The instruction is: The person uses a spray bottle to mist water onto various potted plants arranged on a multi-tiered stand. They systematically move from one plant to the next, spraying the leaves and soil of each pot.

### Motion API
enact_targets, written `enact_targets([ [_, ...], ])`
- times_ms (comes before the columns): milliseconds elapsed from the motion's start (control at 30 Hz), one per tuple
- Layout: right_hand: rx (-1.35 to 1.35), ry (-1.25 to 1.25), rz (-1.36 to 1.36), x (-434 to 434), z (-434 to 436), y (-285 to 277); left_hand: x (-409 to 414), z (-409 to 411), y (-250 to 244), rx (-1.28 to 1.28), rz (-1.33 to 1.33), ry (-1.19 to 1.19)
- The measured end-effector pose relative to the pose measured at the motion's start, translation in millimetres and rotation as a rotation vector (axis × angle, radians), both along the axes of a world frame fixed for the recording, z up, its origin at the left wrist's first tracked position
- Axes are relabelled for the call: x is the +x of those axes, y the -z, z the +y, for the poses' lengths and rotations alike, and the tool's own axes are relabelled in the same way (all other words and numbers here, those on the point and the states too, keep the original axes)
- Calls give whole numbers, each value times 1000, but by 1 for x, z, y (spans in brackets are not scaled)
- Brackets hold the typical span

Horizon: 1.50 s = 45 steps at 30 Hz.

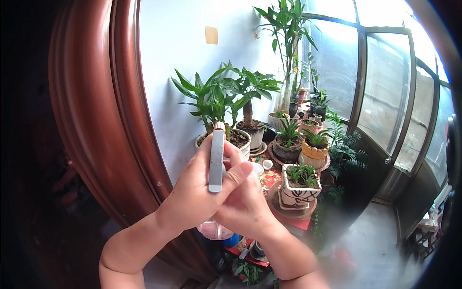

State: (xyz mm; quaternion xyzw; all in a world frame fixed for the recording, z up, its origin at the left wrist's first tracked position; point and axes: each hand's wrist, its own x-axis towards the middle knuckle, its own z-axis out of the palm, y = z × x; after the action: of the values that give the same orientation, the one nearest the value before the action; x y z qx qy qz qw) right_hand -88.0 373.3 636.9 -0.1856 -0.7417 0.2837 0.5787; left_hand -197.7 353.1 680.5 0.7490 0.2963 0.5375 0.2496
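Observation:
A spray bottle with a grey trigger head (216, 159) and a copper-coloured nozzle is held upright in front of me. Its clear, pinkish body (215, 231) shows below my wrists. My left hand (193, 188) wraps around the neck under the head, its thumb crossing to the right side. From the right, my right hand (247, 202) closes around the same neck, overlapping the left; the trigger is hidden by fingers. Beyond the nozzle stands a broad-leaved plant (213, 94) in a white pot (245, 146). A thick-stemmed plant (248, 108) grows just behind it.
A square white pot (301, 193), a dark pot (287, 148) and a yellow-rimmed pot (314, 150) stand to the right on a red patterned cloth (270, 178). A small white cap (267, 164) lies among them. A wooden door frame (90, 108) rises at left, a glazed door (386, 94) at right.

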Motion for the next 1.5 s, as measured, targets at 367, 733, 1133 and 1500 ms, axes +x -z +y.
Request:
enact_targets([
  [367, -206, 201, 53, 65, -6, -116, -38, -11, 25, -328, -61, 121],
  [733, -161, 30, -980, 96, 99, -184, -73, -7, 117, -602, -77, 107],
  [1133, -80, 36, -973, 89, 144, -159, -68, -24, 129, -767, -208, 50],
  [1500, 60, 146, -1257, 102, 125, -137, -67, -20, 140, -819, -231, 66],
])
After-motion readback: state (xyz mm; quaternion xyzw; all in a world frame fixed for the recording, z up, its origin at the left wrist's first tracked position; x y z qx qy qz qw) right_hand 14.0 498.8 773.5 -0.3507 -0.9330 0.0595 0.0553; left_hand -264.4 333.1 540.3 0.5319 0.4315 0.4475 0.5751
